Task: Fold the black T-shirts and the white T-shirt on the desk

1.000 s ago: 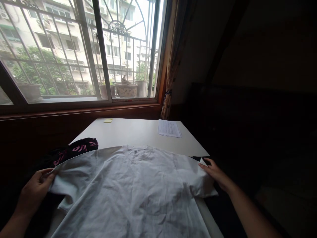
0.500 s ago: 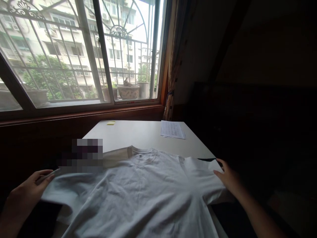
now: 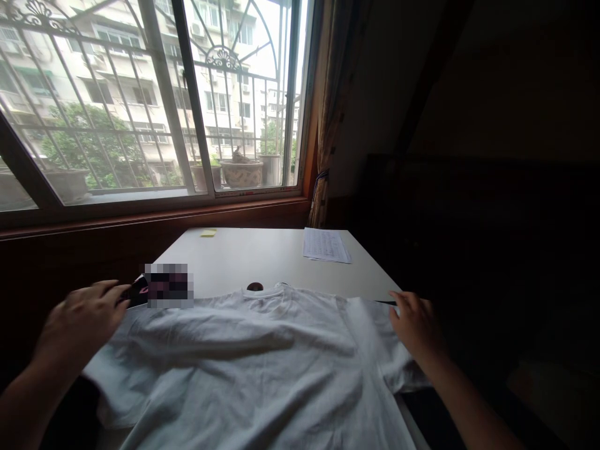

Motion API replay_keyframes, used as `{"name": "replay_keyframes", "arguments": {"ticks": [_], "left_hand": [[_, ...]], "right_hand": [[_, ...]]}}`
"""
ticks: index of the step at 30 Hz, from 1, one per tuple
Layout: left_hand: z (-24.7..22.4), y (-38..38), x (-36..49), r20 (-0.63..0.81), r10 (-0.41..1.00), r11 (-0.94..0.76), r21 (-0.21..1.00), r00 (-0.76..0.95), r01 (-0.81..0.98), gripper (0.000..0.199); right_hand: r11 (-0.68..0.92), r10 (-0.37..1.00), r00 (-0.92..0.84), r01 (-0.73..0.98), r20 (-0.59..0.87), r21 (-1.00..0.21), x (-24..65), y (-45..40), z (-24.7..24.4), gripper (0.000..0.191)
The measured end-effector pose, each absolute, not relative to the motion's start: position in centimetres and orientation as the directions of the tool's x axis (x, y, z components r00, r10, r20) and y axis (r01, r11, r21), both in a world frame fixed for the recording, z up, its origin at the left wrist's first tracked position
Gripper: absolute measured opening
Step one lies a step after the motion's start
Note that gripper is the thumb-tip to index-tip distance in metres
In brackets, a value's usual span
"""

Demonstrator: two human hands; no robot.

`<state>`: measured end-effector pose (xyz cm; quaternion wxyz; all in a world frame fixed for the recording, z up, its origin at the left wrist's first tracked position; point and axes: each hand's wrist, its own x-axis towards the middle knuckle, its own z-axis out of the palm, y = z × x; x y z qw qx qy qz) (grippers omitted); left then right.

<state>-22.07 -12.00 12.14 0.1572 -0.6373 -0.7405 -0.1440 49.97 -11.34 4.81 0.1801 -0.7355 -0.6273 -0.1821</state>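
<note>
A white T-shirt (image 3: 262,362) lies spread and wrinkled over the near part of the table, its collar pointing away from me. My left hand (image 3: 87,315) is over the shirt's left shoulder, fingers apart, close to a dark item with pink marks (image 3: 139,289) that is partly blurred out. At the right sleeve, my right hand (image 3: 415,319) has its thumb and fingers apart by the cloth's upper edge. Whether either hand touches the fabric is hard to tell. Just behind the collar sits a small round dark object (image 3: 255,287).
The white table (image 3: 244,256) has a yellow sticky note (image 3: 208,232) at its far left and printed sheets (image 3: 327,245) at its far right. Beyond stands a barred window (image 3: 187,100) with a tied curtain (image 3: 321,187) beside it.
Both hands have let go of the sleeves; the left moved up and inward, the right slightly inward. The shirt's left shoulder has settled lower, and the round dark object has come into view.
</note>
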Motion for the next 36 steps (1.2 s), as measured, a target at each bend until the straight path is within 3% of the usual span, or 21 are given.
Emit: {"name": "replay_keyframes", "arguments": {"ticks": [2, 4, 7, 10, 15, 36], "left_hand": [[11.4, -11.4, -16.5, 0.360, 0.923, -0.145, -0.012, 0.139, 0.989, 0.045], [9.7, -10.7, -11.1, 0.251, 0.920, -0.331, 0.088, 0.301, 0.940, 0.041], [6.2, -9.3, -5.0, 0.146, 0.896, -0.439, 0.166, 0.418, 0.883, 0.041], [3.0, -7.7, -2.1, 0.132, 0.891, -0.449, 0.107, 0.435, 0.887, 0.044], [0.6, -5.3, -1.9, 0.105, 0.948, -0.309, 0.072, 0.301, 0.948, 0.063], [0.7, -0.4, -3.9, 0.032, 0.989, -0.144, 0.046, 0.143, 0.988, 0.070]], "right_hand": [[0.026, 0.887, 0.015, 0.996, 0.461, -0.082, 46.0, -10.9, 5.3, 0.040], [0.182, 0.907, -0.106, 0.971, 0.408, -0.153, 41.7, -10.2, 5.4, 0.039], [0.356, 0.911, -0.275, 0.900, 0.306, -0.253, 35.4, -9.2, 4.8, 0.040], [0.333, 0.939, -0.290, 0.898, 0.185, -0.287, 31.1, -8.0, 3.4, 0.043], [0.271, 0.961, -0.241, 0.923, 0.138, -0.275, 28.9, -5.6, 1.1, 0.058], [0.215, 0.973, -0.226, 0.958, -0.039, -0.189, 30.2, -0.4, 0.1, 0.081]]}}
